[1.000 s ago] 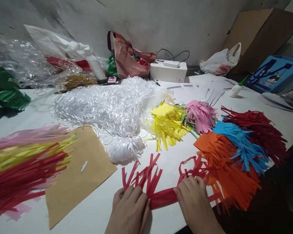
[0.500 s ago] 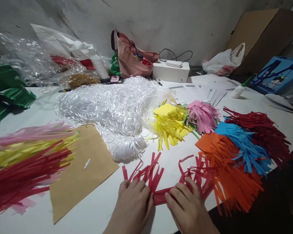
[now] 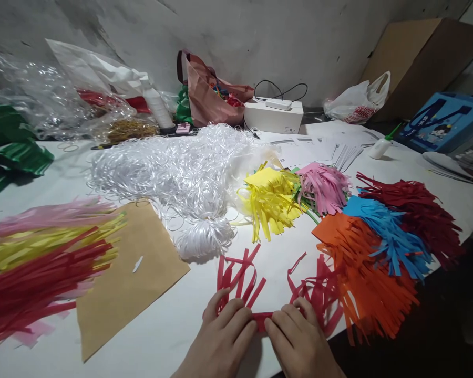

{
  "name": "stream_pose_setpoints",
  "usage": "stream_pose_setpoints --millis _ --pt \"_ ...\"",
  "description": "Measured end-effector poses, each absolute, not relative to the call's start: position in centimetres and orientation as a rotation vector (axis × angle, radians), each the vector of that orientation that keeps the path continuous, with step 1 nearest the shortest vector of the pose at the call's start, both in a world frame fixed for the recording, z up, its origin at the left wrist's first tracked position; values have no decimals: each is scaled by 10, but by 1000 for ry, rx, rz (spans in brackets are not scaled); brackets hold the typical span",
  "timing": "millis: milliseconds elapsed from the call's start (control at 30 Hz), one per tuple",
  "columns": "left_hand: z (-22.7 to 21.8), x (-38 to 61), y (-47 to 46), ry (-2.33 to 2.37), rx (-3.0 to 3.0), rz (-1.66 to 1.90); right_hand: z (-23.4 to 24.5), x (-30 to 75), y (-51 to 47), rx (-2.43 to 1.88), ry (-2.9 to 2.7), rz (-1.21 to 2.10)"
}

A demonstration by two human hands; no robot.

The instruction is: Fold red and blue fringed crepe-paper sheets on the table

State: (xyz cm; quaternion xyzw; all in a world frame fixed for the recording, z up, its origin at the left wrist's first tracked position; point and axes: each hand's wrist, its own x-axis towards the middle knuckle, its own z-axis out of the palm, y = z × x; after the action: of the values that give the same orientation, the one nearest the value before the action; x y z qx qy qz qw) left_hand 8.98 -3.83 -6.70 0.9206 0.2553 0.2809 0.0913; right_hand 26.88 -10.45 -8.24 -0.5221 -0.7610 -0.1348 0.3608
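Both hands grip a red fringed paper strip (image 3: 262, 319) at the front edge of the white table. My left hand (image 3: 226, 336) is closed on its left part, fingers bent over the uncut band. On the right part, my right hand (image 3: 299, 333) is closed as well, close to the left one. A short length of band shows between them. Cut red fringe strands (image 3: 240, 275) fan out beyond the left fingers, and more red strands (image 3: 315, 286) spread past the right fingers. My thumbs are mostly hidden. An orange fringed tassel (image 3: 372, 286) lies just right of my right hand.
Brown paper (image 3: 130, 283) lies at left beside red fringe strips (image 3: 43, 283). Behind are white string (image 3: 165, 168) and yellow (image 3: 274, 202), pink (image 3: 325, 186), blue (image 3: 390, 231) and dark red (image 3: 421, 210) tassels. A glue bottle (image 3: 379, 148) stands at right. The table edge runs past the orange tassel.
My left hand has shifted right and down, closer to the right hand, and less of the red band shows between them. The view has moved slightly.
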Motion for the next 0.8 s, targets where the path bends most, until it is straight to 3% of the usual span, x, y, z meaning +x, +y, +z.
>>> stream_pose_setpoints --millis 267,467,600,800 --pt "-64 73 -34 809 2687 913 -94 282 -123 -1522 -1766 -218" --pt "-51 88 -34 1104 2707 555 -86 276 -112 -1734 -1657 -122" --pt "-52 91 -33 1213 2702 505 -82 278 -108 -1768 -1607 -156" --pt "-61 91 -39 951 2689 748 -72 275 -109 -1610 -1740 -194"
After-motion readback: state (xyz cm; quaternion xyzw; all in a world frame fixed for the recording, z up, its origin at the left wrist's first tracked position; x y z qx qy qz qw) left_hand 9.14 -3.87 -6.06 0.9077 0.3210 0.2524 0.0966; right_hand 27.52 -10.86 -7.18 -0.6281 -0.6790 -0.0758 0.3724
